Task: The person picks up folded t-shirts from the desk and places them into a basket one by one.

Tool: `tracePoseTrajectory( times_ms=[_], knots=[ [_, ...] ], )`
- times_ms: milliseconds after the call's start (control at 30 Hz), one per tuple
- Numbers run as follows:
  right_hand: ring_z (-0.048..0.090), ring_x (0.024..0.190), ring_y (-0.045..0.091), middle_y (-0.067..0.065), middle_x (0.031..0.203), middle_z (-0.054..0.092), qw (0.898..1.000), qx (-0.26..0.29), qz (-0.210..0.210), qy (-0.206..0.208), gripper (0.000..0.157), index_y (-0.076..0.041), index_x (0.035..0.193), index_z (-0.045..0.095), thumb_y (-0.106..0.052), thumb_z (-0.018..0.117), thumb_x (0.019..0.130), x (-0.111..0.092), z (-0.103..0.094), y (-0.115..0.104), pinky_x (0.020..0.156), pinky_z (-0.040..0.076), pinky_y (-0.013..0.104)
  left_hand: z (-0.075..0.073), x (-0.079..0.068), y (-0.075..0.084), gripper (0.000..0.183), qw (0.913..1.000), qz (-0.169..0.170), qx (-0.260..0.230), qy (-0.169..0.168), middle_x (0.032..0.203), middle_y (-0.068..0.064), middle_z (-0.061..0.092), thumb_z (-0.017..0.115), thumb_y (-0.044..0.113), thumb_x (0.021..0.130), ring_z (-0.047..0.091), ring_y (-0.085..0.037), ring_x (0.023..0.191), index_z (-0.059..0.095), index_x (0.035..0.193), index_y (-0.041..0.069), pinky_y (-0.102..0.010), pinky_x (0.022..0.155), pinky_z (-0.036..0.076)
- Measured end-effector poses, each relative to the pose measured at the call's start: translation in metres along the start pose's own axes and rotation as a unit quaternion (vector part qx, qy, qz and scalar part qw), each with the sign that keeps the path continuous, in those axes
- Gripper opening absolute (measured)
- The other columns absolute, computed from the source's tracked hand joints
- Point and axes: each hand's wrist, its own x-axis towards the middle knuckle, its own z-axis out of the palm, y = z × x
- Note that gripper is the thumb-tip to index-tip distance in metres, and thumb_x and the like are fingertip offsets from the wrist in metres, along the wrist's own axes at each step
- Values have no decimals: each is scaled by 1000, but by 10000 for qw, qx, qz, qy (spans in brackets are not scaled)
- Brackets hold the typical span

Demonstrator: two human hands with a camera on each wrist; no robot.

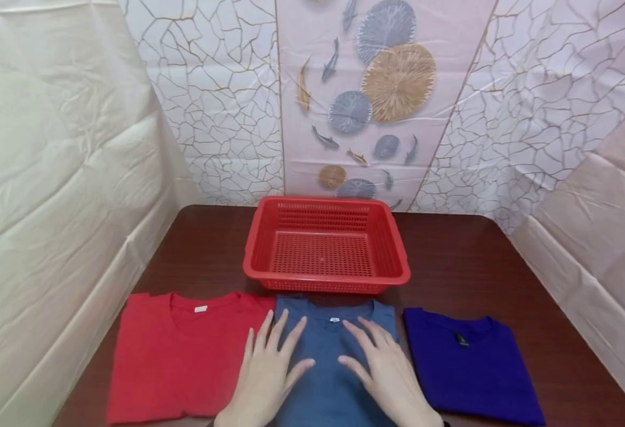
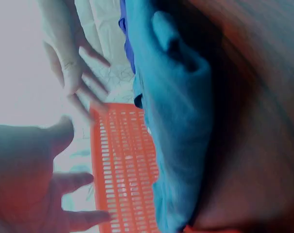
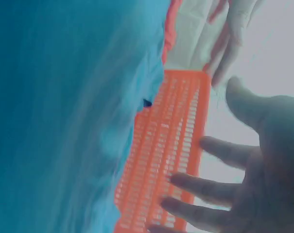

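Observation:
A folded blue-grey T-shirt [image 1: 328, 379] lies at the front middle of the table, its collar and white label facing the basket. Over its left side my left hand [image 1: 264, 367] hovers with fingers spread, holding nothing. My right hand [image 1: 389, 367] is spread the same way over its right side. Both wrist views show a gap between the hands and the blue-grey cloth. To the left a folded red T-shirt [image 1: 184, 356] lies flat, partly overlapped by my left hand in the head view. On the right is a folded dark blue T-shirt [image 1: 467, 367] with a black label.
A red plastic basket [image 1: 325, 283] with slotted walls stands right behind the middle T-shirt, with nothing in it. The dark brown table [image 1: 456, 255] carries everything. Cream cloth [image 1: 72, 178] hangs at the sides, and a patterned sheet [image 1: 227, 101] covers the back.

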Motion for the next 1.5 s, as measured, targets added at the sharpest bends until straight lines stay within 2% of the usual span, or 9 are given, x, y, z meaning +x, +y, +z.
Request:
tracePoseTrajectory(
  times_ms=[100, 267, 400, 633, 967, 1133, 1233, 1367, 1500],
  knots=[
    [67, 81, 20, -3, 94, 68, 9985, -214, 321, 389, 26, -20, 107, 73, -33, 81, 86, -3, -6, 13, 63, 54, 40, -5, 2, -8, 37, 9976, -301, 211, 585, 113, -6, 71, 74, 39, 91, 67, -27, 104, 71, 122, 18, -43, 77, 57],
    [48, 48, 16, -5, 63, 52, 9916, -546, 1173, -34, 26, -18, 78, 59, -32, 77, 91, -9, -17, 43, 41, 36, 34, -16, 7, -30, 16, 9922, -1122, 339, 424, 57, 4, 51, 78, 24, 88, 48, -16, 46, 66, 83, 15, -28, 40, 35],
    [50, 46, 24, 1, 59, 49, 9860, -648, 1497, -354, 34, -15, 72, 52, -32, 73, 94, -14, -19, 64, 40, 37, 38, -16, 11, -43, 19, 9905, -1350, 186, -174, 52, 4, 42, 77, 21, 89, 40, -13, 45, 64, 79, 13, -28, 41, 34],
    [49, 44, 24, 3, 56, 48, 9874, -564, 1399, -470, 43, -16, 66, 51, -41, 69, 95, -10, -8, 73, 39, 36, 38, 4, 20, -46, 21, 9916, -1013, -446, -670, 56, 5, 47, 76, 22, 91, 41, -9, 48, 65, 76, 12, -25, 43, 35],
    [33, 49, 12, -3, 57, 36, 9596, 1178, 2077, -1487, 42, -13, 71, 46, -37, 70, 95, 2, 5, 61, 50, 27, 24, 19, 26, -39, 27, 9811, -851, -1436, -983, 57, 4, 39, 71, 25, 95, 38, -9, 48, 56, 83, 5, -24, 45, 32],
    [56, 66, 15, 2, 77, 60, 9194, 2469, 2614, -1594, 32, -7, 99, 59, -37, 70, 96, 2, 9, 58, 59, 44, 29, 17, 28, -43, 35, 9388, -1154, -2788, -1659, 64, 1, 61, 63, 28, 101, 61, -12, 51, 60, 108, -6, -28, 51, 48],
    [67, 103, 29, 18, 119, 67, 8538, 3960, 2752, -1961, 56, 0, 136, 50, -38, 66, 99, 2, 11, 58, 83, 55, 42, 16, 29, -46, 36, 8858, -1430, -3837, -2185, 72, -6, 64, 58, 27, 104, 69, -18, 63, 56, 108, -8, -33, 59, 57],
    [55, 129, 40, 28, 146, 48, 7409, 5472, 2819, -2686, 82, 6, 156, 16, -38, 60, 102, 1, 12, 63, 101, 48, 54, 20, 31, -49, 51, 8124, -1759, -4932, -2566, 100, -20, 66, 54, 26, 105, 71, -31, 93, 44, 133, -15, -44, 75, 61],
    [54, 131, 35, 26, 150, 44, 6972, 5931, 2825, -2869, 84, 4, 158, 7, -34, 59, 103, 0, 17, 67, 103, 47, 52, 23, 31, -53, 83, 7434, -2199, -5690, -2744, 144, -37, 43, 54, 27, 106, 61, -41, 120, 1, 153, -17, -51, 91, 56]
  ],
)
